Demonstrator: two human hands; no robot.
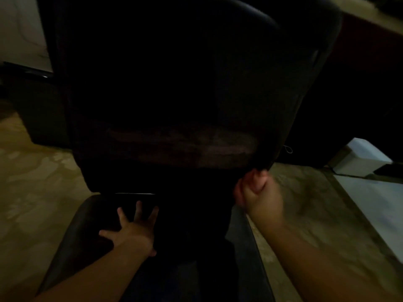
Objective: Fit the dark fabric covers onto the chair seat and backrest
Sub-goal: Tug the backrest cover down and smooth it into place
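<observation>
Dim, mottled beige floor [41,175] surrounds a chair seen from the head camera. Its backrest [174,83] is wrapped in the dark fabric cover [185,147], the hem low near the seat [91,219]. The right hand [257,190] pinches the cover's lower right corner. The left hand [130,229] rests spread and flat on the seat.

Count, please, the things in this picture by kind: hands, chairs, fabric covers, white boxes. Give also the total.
Hands: 2, the left hand and the right hand
Chairs: 1, the chair
Fabric covers: 1 plainly visible, the dark cover on the backrest
White boxes: 1, the white box
Total: 5
</observation>
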